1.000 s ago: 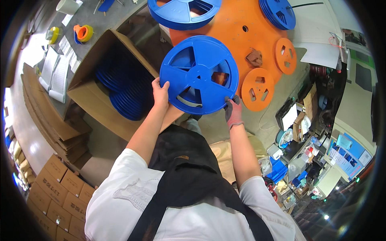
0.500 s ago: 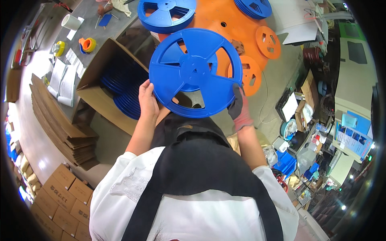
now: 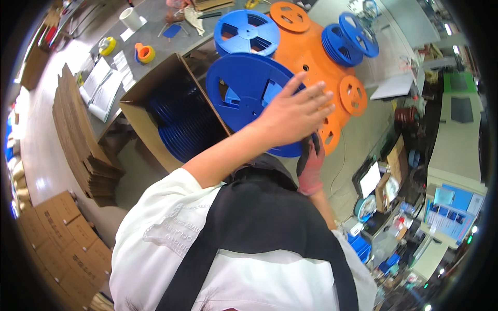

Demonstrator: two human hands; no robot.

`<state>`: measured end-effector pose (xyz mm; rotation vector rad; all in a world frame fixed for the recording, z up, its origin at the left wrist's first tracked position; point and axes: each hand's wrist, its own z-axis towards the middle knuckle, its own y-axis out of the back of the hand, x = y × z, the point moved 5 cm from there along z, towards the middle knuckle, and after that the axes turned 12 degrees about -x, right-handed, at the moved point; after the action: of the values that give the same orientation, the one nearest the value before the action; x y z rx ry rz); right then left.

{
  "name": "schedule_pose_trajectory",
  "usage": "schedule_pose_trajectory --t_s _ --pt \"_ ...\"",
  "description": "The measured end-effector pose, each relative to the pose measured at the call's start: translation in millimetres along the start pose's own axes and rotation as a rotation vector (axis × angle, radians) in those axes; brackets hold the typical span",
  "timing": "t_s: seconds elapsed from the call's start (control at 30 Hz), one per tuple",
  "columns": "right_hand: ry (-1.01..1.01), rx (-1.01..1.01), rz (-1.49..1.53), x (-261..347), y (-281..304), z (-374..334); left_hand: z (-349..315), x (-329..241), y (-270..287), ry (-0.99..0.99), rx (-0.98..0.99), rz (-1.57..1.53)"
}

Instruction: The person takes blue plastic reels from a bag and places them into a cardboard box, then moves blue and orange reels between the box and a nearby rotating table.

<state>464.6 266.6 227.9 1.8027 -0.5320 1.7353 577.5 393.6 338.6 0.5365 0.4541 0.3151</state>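
Observation:
A large blue plastic reel flange (image 3: 236, 85) with cut-out windows is in front of me, tilted and partly covered by my left arm. My bare left hand (image 3: 298, 111) reaches across its right side, fingers stretched out and apart; whether the palm touches the disc cannot be seen. At the lower right rim, my right hand (image 3: 311, 166), in a grey and pink glove, is closed on the edge. Just left of the flange stands an open cardboard box (image 3: 148, 137) with rows of blue discs (image 3: 181, 124) inside.
Behind the flange is an orange turntable (image 3: 306, 49) with round orange plates (image 3: 353, 96). It carries a blue reel stack (image 3: 246, 33) and another stack (image 3: 340, 46) with a tilted disc (image 3: 358, 33) against it. A grey table (image 3: 155, 39) holds tape rolls; flattened cardboard (image 3: 78, 140) stands left.
My left hand has left the flange's left rim and swung across to its right side, fingers spread. The flange has tilted, while my gloved right hand stays on its edge. The view has shifted.

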Motion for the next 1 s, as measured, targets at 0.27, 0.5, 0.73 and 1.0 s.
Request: schedule_pose_trajectory --t_s 0.27,0.5,0.73,1.0 --pt "0.762 -0.033 -0.769 51.2 35.5 -22.4 2.3 75.7 49.5 0.488 -0.219 -0.118" --pt "0.308 -0.102 -0.319 82.7 41.2 0.5 -89.2 159.2 18.9 1.255 -0.353 -0.747" --pt "-0.152 -0.063 0.235 39.0 38.9 36.1 -121.6 121.0 -2.4 1.412 -0.312 -1.005" --pt "-0.094 -0.088 0.501 13.1 7.5 57.1 -124.5 52.4 -19.5 1.171 -0.193 -0.983"
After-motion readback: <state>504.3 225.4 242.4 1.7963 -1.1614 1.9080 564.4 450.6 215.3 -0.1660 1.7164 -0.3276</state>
